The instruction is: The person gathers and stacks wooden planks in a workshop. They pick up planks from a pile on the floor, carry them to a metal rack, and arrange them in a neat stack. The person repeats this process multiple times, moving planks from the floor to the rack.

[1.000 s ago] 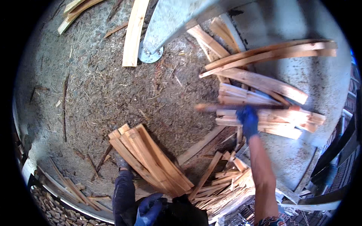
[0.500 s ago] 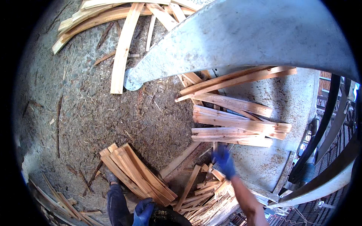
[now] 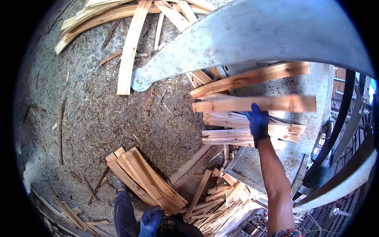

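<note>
My right hand (image 3: pixel 259 123), in a blue glove, grips a wooden board (image 3: pixel 292 104) by its near edge, around the middle. The board is held crosswise above other boards and is slightly blurred. Just below it lie stacked boards (image 3: pixel 225 136) on a pale metal surface. Farther back, another board (image 3: pixel 248 79) rests at a slant. My left hand (image 3: pixel 152 219), also gloved in blue, stays low by my body with its fingers curled; I see nothing in it. Ahead of that hand is a fanned bundle of boards (image 3: pixel 146 179).
A big curved grey metal panel (image 3: pixel 256 35) spans the upper right. Scrap sticks (image 3: pixel 213 197) are heaped beside the metal surface (image 3: pixel 290 164). Long boards (image 3: pixel 130 51) lie at the back on the debris-covered ground (image 3: pixel 98 126). Black and grey metal bars (image 3: pixel 339 126) stand at right.
My right hand has moved forward and right from beside the scrap heap and taken hold of a board. The board has come away from the one behind it, nearer to me. My left hand barely moved.
</note>
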`<action>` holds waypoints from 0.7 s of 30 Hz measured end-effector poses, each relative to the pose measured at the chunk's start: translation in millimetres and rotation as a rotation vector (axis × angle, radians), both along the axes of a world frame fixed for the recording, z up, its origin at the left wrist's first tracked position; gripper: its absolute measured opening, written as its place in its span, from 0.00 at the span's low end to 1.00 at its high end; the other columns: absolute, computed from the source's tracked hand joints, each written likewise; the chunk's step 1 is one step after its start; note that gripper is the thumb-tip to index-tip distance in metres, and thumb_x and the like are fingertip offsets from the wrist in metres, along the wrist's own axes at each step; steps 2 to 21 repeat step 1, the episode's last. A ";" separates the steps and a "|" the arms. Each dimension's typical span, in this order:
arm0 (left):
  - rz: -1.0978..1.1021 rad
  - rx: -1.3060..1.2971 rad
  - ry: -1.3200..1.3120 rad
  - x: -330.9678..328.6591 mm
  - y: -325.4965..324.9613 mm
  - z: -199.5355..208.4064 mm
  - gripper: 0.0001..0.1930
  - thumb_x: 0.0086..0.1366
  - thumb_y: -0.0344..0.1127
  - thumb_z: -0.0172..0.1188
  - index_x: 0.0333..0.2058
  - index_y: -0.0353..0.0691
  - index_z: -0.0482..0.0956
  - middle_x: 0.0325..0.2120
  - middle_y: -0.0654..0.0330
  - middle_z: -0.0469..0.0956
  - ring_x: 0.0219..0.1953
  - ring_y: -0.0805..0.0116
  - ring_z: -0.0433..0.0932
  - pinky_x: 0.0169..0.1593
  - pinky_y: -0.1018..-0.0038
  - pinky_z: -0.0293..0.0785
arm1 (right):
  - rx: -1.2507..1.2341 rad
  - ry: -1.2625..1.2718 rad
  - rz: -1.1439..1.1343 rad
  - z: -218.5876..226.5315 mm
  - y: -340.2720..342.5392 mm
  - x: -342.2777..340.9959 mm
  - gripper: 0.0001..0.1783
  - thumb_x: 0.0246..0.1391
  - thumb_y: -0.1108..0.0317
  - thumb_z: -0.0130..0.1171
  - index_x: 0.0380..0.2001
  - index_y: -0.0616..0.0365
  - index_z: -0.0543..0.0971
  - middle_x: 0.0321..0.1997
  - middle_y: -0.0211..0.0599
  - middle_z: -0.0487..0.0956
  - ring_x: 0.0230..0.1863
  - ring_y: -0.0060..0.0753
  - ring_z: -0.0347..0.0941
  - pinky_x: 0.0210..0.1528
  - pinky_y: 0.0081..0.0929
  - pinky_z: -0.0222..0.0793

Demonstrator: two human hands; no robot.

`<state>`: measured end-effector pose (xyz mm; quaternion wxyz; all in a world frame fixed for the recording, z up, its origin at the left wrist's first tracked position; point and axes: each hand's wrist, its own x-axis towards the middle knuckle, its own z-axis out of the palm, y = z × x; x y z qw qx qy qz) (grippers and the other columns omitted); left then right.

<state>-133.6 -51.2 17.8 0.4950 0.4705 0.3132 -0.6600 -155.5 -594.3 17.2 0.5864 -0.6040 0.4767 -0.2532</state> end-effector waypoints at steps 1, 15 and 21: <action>-0.006 -0.010 -0.007 -6.5 4.9 -7.2 0.17 0.60 0.28 0.56 0.49 0.34 0.71 0.39 0.50 0.77 0.40 0.64 0.77 0.47 0.69 0.74 | -0.008 -0.004 -0.007 3.6 -1.6 -3.4 0.36 0.53 0.68 0.58 0.62 0.52 0.54 0.61 0.40 0.64 0.60 0.48 0.62 0.55 0.44 0.67; -0.006 -0.010 -0.007 -6.5 4.9 -7.2 0.17 0.60 0.28 0.56 0.49 0.34 0.71 0.39 0.50 0.77 0.40 0.64 0.77 0.47 0.69 0.74 | -0.008 -0.004 -0.007 3.6 -1.6 -3.4 0.36 0.53 0.68 0.58 0.62 0.52 0.54 0.61 0.40 0.64 0.60 0.48 0.62 0.55 0.44 0.67; -0.006 -0.010 -0.007 -6.5 4.9 -7.2 0.17 0.60 0.28 0.56 0.49 0.34 0.71 0.39 0.50 0.77 0.40 0.64 0.77 0.47 0.69 0.74 | -0.008 -0.004 -0.007 3.6 -1.6 -3.4 0.36 0.53 0.68 0.58 0.62 0.52 0.54 0.61 0.40 0.64 0.60 0.48 0.62 0.55 0.44 0.67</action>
